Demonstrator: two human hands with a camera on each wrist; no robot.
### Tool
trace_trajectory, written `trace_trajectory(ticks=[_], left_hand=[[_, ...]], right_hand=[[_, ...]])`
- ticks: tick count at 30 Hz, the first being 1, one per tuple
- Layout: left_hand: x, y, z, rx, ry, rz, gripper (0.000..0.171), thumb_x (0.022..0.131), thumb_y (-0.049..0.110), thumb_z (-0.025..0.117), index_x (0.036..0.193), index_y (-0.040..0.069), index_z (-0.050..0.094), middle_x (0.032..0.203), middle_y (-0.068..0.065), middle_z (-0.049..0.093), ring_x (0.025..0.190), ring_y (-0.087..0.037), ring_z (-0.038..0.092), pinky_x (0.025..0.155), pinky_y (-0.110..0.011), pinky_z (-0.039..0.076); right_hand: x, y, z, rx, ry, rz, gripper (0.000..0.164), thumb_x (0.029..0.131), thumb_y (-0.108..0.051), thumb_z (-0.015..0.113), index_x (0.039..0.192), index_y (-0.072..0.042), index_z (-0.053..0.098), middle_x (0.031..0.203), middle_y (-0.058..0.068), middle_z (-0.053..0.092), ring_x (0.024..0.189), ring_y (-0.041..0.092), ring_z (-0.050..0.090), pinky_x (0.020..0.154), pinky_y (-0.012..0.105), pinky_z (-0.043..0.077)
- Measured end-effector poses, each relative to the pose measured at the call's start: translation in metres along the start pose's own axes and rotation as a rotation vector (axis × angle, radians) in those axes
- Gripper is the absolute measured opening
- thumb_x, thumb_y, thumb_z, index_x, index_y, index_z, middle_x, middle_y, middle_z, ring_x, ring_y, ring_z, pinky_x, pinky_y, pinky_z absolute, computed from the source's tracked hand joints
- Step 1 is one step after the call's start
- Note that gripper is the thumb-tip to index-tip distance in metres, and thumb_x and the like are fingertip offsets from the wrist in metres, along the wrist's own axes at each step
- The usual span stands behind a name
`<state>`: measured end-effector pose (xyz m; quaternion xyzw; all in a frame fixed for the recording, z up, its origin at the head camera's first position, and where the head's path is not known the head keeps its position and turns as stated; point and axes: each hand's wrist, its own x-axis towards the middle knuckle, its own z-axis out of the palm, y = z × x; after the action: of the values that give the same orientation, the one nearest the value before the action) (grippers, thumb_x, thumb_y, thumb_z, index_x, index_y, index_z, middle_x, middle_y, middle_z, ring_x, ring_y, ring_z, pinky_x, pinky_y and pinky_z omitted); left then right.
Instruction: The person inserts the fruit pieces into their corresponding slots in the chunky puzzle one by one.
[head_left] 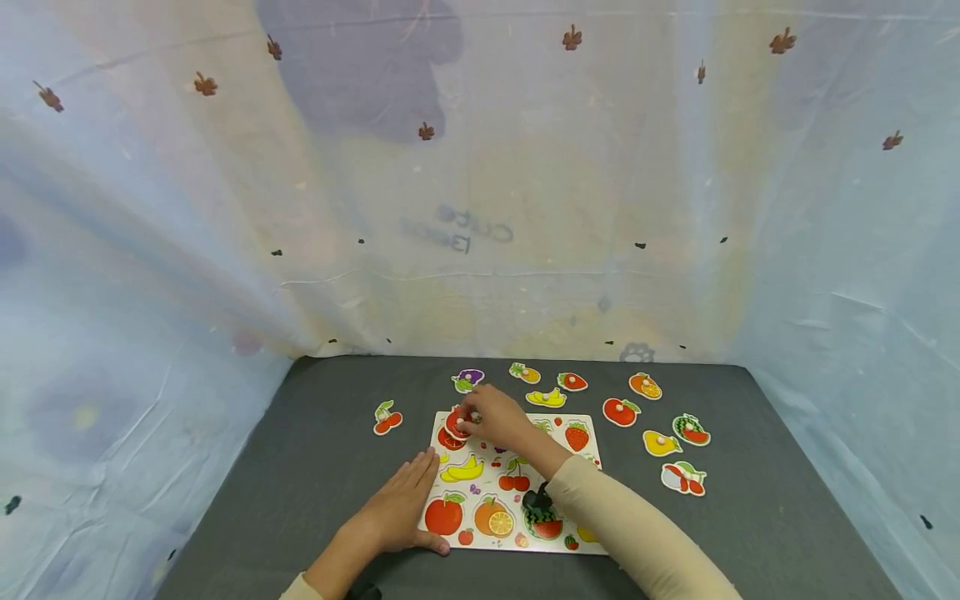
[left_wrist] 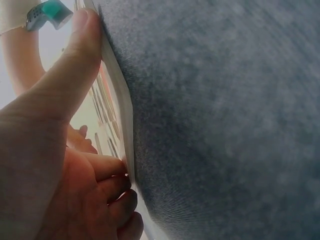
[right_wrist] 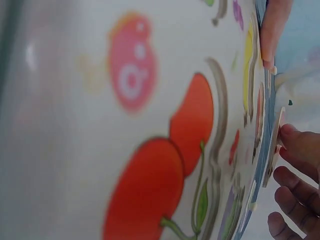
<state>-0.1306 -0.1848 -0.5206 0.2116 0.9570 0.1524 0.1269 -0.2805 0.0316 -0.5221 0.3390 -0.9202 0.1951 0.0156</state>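
A white fruit puzzle board (head_left: 487,479) lies on the dark grey table, printed with bananas, cherries, an apple, an orange, a watermelon and a strawberry. My right hand (head_left: 498,421) pinches a red fruit puzzle piece (head_left: 454,423) over the red fruit picture at the board's far left corner. Seen edge-on in the right wrist view, the held piece (right_wrist: 273,150) is tilted and above the board. My left hand (head_left: 405,504) rests along the board's left edge, fingers extended and thumb near the front corner. In the left wrist view, its thumb (left_wrist: 82,55) touches the board's edge.
Behind the board lie grape (head_left: 468,381), pineapple (head_left: 524,372), strawberry (head_left: 572,382) and banana (head_left: 546,398) pieces. A cherry piece (head_left: 387,419) is at the left. Several more, including a watermelon piece (head_left: 692,430) and an apple piece (head_left: 621,412), are to the right. A patterned curtain (head_left: 525,208) surrounds the table.
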Motion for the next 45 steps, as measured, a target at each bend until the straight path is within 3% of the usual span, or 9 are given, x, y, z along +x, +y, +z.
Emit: trace_trajectory(ticks=[15, 26, 45], left_hand=[[0.0, -0.002, 0.002, 0.024, 0.008, 0.012, 0.136, 0.069, 0.068, 0.092, 0.165, -0.007, 0.03, 0.174, -0.025, 0.025, 0.161, -0.041, 0.027, 0.13, -0.057, 0.026], [0.001, -0.001, 0.002, 0.014, -0.007, -0.012, 0.137, 0.069, 0.067, 0.092, 0.165, -0.007, 0.029, 0.175, -0.024, 0.024, 0.161, -0.04, 0.026, 0.13, -0.056, 0.026], [0.001, -0.002, 0.002, 0.004, -0.006, -0.009, 0.138, 0.069, 0.068, 0.092, 0.166, -0.006, 0.028, 0.175, -0.024, 0.022, 0.162, -0.04, 0.025, 0.131, -0.056, 0.025]], right_hand=[[0.002, -0.011, 0.007, 0.01, -0.016, -0.014, 0.018, 0.098, -0.035, 0.082, 0.102, -0.019, 0.077, 0.103, -0.004, 0.069, 0.096, 0.012, 0.061, 0.09, 0.03, 0.058], [0.002, -0.016, 0.01, 0.029, -0.041, 0.008, 0.015, 0.098, -0.033, 0.082, 0.098, -0.02, 0.075, 0.102, -0.004, 0.066, 0.088, 0.009, 0.057, 0.08, 0.026, 0.056], [0.004, -0.02, 0.01, 0.042, -0.09, 0.04, 0.014, 0.097, -0.033, 0.083, 0.097, -0.02, 0.076, 0.097, -0.005, 0.063, 0.083, 0.008, 0.057, 0.079, 0.023, 0.057]])
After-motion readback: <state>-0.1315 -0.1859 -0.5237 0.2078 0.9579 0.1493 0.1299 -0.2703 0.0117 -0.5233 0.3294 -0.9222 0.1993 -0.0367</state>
